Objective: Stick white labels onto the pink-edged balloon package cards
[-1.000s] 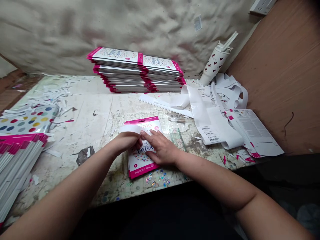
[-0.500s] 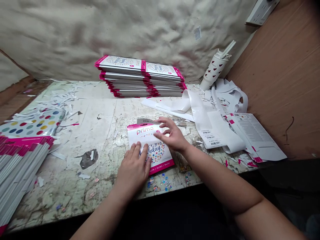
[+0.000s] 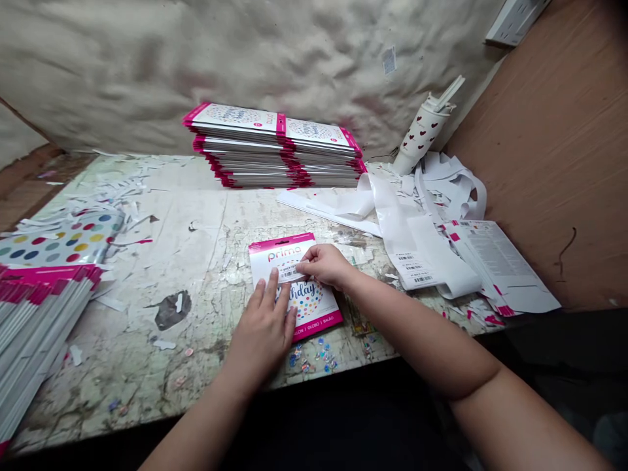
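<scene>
A pink-edged Prima birthday balloon packet [image 3: 282, 252] lies on the worn table [image 3: 196, 275], slightly tilted. My left hand [image 3: 262, 333] rests on its lower left with the fingers apart, holding nothing. My right hand [image 3: 326, 266] sits on the packet's upper middle, its fingertips on a white barcode label [image 3: 288, 271]. That label lies across the printed word, hiding part of it. Part of the packet's lettering is also covered by my fingers.
A tall stack of packets [image 3: 275, 147] stands at the back. More packets [image 3: 39, 327] and a polka-dot sheet [image 3: 59, 239] lie at left. White label backing strips [image 3: 417, 229], a printed card [image 3: 500, 261], a heart-patterned cup [image 3: 419, 134] and glittery confetti [image 3: 314, 356] lie around.
My right hand has moved down and left onto the packet, and a barcode label now shows at its fingertips. My left hand has stayed on the packet.
</scene>
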Demonstrator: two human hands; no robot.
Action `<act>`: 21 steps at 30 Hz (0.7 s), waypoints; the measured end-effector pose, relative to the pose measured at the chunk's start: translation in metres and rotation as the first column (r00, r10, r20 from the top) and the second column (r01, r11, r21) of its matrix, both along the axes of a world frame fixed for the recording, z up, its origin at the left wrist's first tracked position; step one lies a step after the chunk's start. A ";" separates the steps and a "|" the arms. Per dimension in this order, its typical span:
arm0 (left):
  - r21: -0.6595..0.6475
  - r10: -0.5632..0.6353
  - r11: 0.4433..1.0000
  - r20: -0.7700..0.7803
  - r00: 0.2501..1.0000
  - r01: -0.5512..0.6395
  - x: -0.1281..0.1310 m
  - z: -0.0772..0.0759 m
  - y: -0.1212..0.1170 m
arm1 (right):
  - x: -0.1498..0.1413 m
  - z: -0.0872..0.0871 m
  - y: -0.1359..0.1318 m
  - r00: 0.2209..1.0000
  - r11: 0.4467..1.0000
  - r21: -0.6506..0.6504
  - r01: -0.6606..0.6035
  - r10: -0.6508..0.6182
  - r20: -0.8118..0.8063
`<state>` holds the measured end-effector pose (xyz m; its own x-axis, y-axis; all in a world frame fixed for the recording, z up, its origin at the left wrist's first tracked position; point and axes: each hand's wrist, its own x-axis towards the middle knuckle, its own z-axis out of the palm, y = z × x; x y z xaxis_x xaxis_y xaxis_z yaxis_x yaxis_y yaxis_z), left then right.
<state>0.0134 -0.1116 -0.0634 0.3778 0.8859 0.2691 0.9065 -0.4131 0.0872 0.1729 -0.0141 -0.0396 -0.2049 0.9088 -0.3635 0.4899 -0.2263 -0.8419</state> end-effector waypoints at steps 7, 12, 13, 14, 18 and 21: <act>-0.076 -0.103 0.992 -0.067 0.992 0.098 0.001 0.001 0.002 | -0.011 0.023 -0.037 0.805 0.785 0.462 -0.412 0.076 0.588; -0.197 -0.072 0.977 0.038 0.997 0.079 -0.009 0.010 0.003 | 0.012 0.000 -0.046 0.732 0.858 0.257 -0.445 0.183 0.657; -0.235 -0.012 0.972 0.081 0.997 0.030 -0.014 0.011 0.005 | 0.021 -0.004 -0.046 0.720 0.887 0.246 -0.391 0.128 0.682; -0.257 0.075 0.965 0.114 0.991 -0.044 -0.020 0.012 0.009 | 0.029 -0.008 -0.045 0.715 0.906 0.253 -0.340 0.074 0.696; -0.238 0.435 0.889 0.167 0.885 -0.392 -0.032 0.011 0.027 | 0.040 -0.014 -0.046 0.855 0.930 0.285 -0.233 0.056 0.516; -0.394 0.445 0.878 0.463 0.766 -0.272 -0.021 0.017 0.031 | 0.030 -0.009 -0.047 0.999 0.953 0.301 -0.024 0.009 0.052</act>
<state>-0.0076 -0.0808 -0.0468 -0.1079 0.9934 0.0397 0.7564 0.0562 0.6517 0.2026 -0.0610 -0.0487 -0.2097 0.9742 -0.0829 0.5337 0.0431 -0.8446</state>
